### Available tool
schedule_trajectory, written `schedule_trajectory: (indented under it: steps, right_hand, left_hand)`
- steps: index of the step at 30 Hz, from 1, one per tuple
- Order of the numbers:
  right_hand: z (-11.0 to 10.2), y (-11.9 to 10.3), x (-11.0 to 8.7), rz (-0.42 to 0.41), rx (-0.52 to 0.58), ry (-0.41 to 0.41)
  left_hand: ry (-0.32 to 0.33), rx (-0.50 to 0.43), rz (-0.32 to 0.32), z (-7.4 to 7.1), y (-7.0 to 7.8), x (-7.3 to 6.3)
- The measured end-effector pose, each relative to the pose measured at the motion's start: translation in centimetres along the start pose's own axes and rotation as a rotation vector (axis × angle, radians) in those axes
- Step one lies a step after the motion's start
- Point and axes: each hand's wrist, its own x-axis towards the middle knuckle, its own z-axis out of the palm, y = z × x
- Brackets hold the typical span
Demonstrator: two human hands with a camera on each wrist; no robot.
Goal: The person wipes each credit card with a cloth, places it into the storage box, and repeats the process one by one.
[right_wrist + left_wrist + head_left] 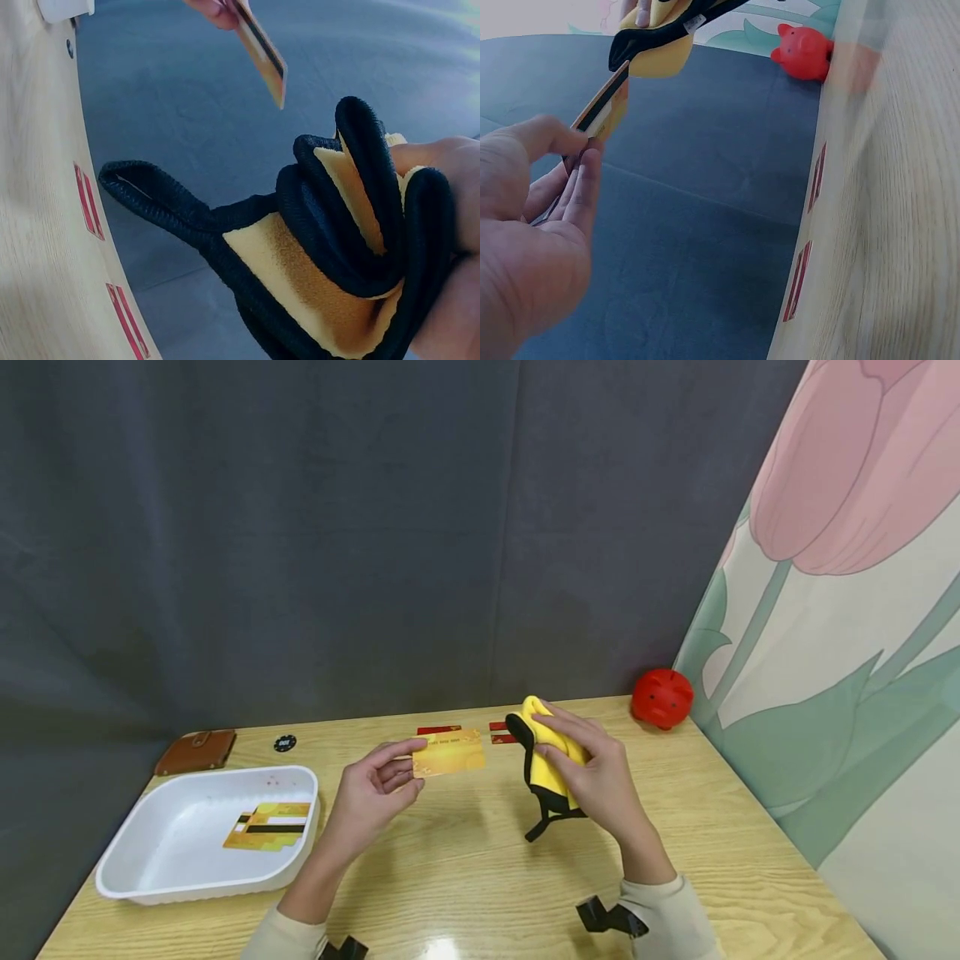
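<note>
My left hand [380, 793] pinches a gold bank card [450, 753] by its left end, between thumb and fingers, above the table. In the left wrist view the card [600, 112] is edge-on, its dark stripe showing. My right hand [600, 772] grips a bunched yellow cloth [551, 768] with black trim, and a black loop [542, 828] dangles below it. Folds of this cloth [300, 262] fill much of the right wrist view. In the head view a gap separates cloth and card.
A white tray [202, 890] holding gold cards [270, 827] stands at left. Behind it lie a brown wallet [197, 752] and a black chip [285, 743]. Red-striped cards [502, 732] lie at the back, partly covered in the head view. A red piggy bank [662, 697] sits at back right.
</note>
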Motion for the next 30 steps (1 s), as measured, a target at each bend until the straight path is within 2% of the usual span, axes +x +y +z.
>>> schedule_trajectory:
  steps: [10,15,20,25,30]
  right_hand:
    - [0.02,-0.14,0.05,0.0,0.017,-0.005]
    - [0.02,-0.24,0.05,-0.002,0.018,-0.01]
    - [0.06,-0.21,0.03,-0.006,0.013,-0.014]
    - [0.12,-0.16,0.0,-0.01,0.01,-0.017]
    - [0.15,-0.2,0.0,-0.012,0.014,-0.017]
  left_hand:
    - [0.098,0.056,-0.098,0.13,-0.14,0.14]
    - [0.151,0.12,-0.109,0.12,-0.17,0.17]
    - [0.203,0.16,-0.086,0.08,-0.18,0.22]
    - [0.253,0.135,-0.055,0.11,-0.17,0.28]
    - [0.3,0.074,-0.099,0.23,-0.01,0.37]
